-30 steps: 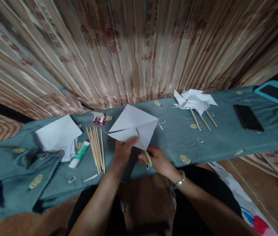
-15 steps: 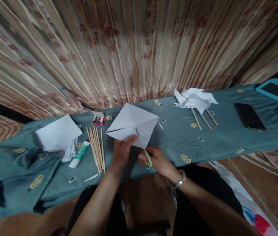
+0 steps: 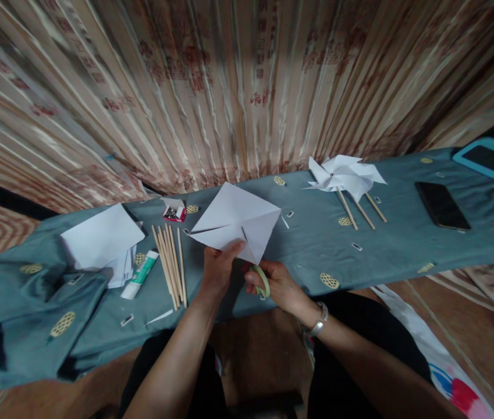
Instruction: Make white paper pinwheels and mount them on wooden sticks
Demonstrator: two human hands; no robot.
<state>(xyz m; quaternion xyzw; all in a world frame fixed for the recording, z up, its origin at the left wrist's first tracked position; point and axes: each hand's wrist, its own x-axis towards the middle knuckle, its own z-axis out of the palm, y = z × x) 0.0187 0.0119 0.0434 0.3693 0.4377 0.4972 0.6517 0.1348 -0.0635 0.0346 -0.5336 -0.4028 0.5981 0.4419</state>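
Note:
A white square of paper (image 3: 247, 210), creased and cut inward from its left and lower corners, is held up above the cloth like a diamond. My left hand (image 3: 220, 265) pinches its lower edge, thumb on top. In my right hand (image 3: 279, 282) are scissors (image 3: 265, 282) with light green handles, at the paper's bottom corner; their blades are mostly hidden beneath the sheet. To the left of my left hand lie several wooden sticks (image 3: 170, 265). Finished paper pinwheels (image 3: 345, 177) on sticks rest to the right, behind my right hand.
A grey-green cloth (image 3: 308, 250) covers the narrow table. On its left are a stack of paper (image 3: 102, 235), a glue stick (image 3: 139, 274) and a small open box of metal pins (image 3: 174, 212). A phone (image 3: 442, 205) and a blue-framed tablet (image 3: 493, 158) lie right. A curtain (image 3: 229, 87) hangs behind.
Almost nothing differs. The view has shifted very slightly, while both hands, the paper and the scissors keep nearly the same places.

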